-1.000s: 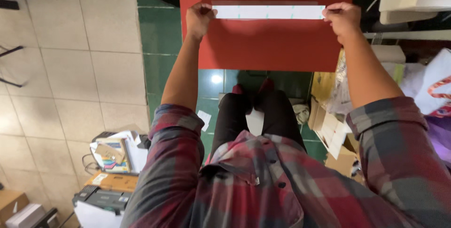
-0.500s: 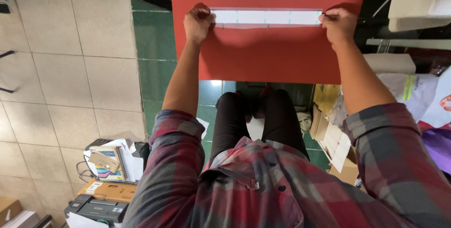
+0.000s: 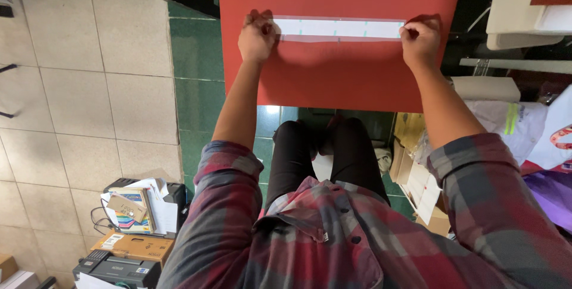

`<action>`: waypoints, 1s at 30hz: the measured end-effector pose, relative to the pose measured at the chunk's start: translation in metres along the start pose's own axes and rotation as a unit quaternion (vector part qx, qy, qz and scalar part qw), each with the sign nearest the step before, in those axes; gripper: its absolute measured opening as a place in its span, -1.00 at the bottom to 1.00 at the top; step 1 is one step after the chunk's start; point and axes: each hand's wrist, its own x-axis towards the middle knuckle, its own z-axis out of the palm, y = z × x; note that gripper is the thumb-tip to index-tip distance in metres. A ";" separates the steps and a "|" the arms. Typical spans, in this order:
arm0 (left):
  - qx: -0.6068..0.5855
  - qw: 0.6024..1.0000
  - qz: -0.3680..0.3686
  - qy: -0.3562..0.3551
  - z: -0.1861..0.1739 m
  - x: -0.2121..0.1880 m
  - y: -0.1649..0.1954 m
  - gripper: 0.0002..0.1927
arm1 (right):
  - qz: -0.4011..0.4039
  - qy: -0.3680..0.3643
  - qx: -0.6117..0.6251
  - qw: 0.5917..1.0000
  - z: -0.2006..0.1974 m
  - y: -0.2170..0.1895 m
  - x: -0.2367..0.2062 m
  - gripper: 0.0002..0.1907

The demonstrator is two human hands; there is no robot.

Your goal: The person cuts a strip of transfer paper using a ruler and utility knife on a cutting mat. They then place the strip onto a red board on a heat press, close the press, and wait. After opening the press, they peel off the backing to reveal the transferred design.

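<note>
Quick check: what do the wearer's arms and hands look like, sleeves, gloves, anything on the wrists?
Both hands, left hand and right hand, are bare: no gloves, and no rings or watch that I can see. The plaid shirt, red and grey, has its sleeves pushed up near the elbows, leaving the forearms uncovered.

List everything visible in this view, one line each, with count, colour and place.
strip: one, white, lying across the red surface, held at both ends
red surface: one, red, flat, top centre
floor tiles: many, beige at left, green nearer the red surface
stack of papers and booklets: one, mixed colours, lower left
cardboard box: one, brown, lower left
cardboard pieces: several, tan and white, right of the legs
left hand: fingers on the strip's left end
right hand: fingers on the strip's right end
</note>
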 end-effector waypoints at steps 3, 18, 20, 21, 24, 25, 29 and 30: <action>0.037 0.999 0.009 -0.038 -0.004 -0.005 0.001 -0.78 | 0.042 -0.047 0.014 0.998 -0.008 -0.007 0.003 -0.82; -0.499 0.655 -0.550 -0.139 0.067 -0.217 0.047 -0.86 | 0.203 -0.154 0.089 0.963 -0.049 -0.070 -0.100 -0.70; -0.548 0.608 -0.565 -0.098 0.071 -0.213 0.048 -0.72 | 0.289 -0.163 0.144 0.932 -0.048 -0.071 -0.109 -0.72; -0.578 0.591 -0.556 -0.087 0.071 -0.210 0.047 -0.68 | 0.348 -0.167 0.177 0.905 -0.047 -0.071 -0.112 -0.74; -0.656 0.561 -0.501 -0.060 0.073 -0.206 0.045 -0.58 | 0.511 -0.150 0.274 0.801 -0.046 -0.074 -0.119 -0.77; -0.676 0.565 -0.470 -0.055 0.073 -0.205 0.044 -0.58 | 0.560 -0.139 0.303 0.759 -0.044 -0.076 -0.120 -0.78; -0.596 0.589 -0.546 -0.025 0.074 -0.203 0.040 -0.57 | 0.654 -0.145 0.452 0.589 -0.029 -0.092 -0.125 -0.82; -0.589 0.589 -0.552 -0.025 0.074 -0.202 0.039 -0.57 | 0.660 -0.141 0.471 0.568 -0.023 -0.097 -0.126 -0.81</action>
